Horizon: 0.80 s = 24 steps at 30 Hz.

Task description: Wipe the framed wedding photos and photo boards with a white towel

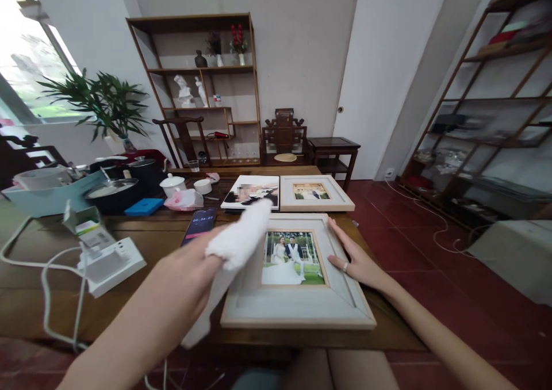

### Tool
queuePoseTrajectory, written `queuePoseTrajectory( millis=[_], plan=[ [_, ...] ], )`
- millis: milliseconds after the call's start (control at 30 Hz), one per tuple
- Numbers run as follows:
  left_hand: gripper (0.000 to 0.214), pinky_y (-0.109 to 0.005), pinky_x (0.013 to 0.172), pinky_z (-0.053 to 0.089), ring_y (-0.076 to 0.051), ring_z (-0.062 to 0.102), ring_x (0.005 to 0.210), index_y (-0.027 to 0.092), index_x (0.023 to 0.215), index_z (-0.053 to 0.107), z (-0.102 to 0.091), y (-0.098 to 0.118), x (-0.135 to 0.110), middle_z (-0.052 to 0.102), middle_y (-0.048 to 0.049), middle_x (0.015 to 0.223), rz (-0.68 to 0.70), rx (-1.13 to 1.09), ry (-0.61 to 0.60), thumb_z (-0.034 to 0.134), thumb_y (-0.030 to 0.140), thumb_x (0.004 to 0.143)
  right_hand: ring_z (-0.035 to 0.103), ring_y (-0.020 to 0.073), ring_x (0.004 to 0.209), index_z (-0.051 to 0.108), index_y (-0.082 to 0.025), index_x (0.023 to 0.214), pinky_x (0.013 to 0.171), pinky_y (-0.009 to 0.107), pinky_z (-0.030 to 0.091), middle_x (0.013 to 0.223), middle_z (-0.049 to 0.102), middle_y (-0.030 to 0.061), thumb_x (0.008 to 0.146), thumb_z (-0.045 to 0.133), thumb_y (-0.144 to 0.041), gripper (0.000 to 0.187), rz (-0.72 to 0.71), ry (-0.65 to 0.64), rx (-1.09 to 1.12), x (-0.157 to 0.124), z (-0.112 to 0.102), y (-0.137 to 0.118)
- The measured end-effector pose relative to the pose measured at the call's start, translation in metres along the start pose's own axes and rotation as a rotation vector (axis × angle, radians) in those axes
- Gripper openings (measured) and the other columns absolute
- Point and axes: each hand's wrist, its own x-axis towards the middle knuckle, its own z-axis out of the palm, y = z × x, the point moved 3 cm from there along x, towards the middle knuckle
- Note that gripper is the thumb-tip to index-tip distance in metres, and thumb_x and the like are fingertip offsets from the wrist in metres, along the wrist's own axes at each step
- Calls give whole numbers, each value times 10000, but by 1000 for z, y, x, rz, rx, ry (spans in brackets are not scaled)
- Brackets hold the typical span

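Observation:
My left hand (190, 280) is closed around a white cloth (245, 234), whose bunched end is raised over the left side of a light-coloured picture frame (297, 309). A loose part of the cloth hangs below my fingers. The frame lies flat near the table's front edge and shows a photo (295, 257) of a couple outdoors. Against its right border rests my right hand (356, 260), fingers apart and stretched out, one reaching toward the upper right corner. Beyond it lie a second framed photo (317, 193) and a dark-and-white picture (252, 193), side by side.
A phone (199, 224) showing a timer lies left of the frame. Further left are a power strip (112, 263) with a white cable, a small open box (88, 226), a blue box (144, 206), a lidded cup (172, 184) and pots (112, 194). The wooden table (164, 246) ends just right of the frames.

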Motion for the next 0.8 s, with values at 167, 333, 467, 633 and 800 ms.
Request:
queuePoseTrajectory(
  millis=[167,333,467,633,800],
  plan=[
    [492,-435,1034,307,-245,251,1331,171,1179,480,26,-1,4,384,-64,1399,30,48,314,279,6,760,125,241,1391,101,-284,1445,1120,473,122,1533,99,25,819,531,-292,760,27,40,9,1,-1,3],
    [602,-470,1017,339,-266,272,1322,160,1356,311,78,-7,-14,420,-101,1370,-8,-66,372,294,-2,777,253,263,1356,209,-238,1422,1106,478,193,1502,229,79,796,546,-295,713,109,106,71,-1,-1,-1],
    [586,-409,1057,331,-235,305,1311,155,1402,237,109,-6,-25,335,-102,1422,-64,-281,256,333,53,832,421,285,1264,284,-217,1388,1064,474,299,1411,411,112,767,579,-330,697,356,152,123,-22,1,-15],
    [578,-373,1097,273,-216,256,1334,179,1419,205,114,-1,-30,300,-64,1444,-174,-437,218,349,98,865,420,276,1266,236,-197,1411,1034,383,369,1399,431,115,715,642,-411,835,590,186,305,-53,4,-36],
    [538,-371,1084,311,-229,293,1318,170,1403,262,121,-3,-34,322,-58,1433,-253,-466,282,342,133,873,583,279,1102,366,-184,1352,865,308,517,1258,588,102,668,681,-428,792,895,197,709,-66,13,-47]
  ],
)
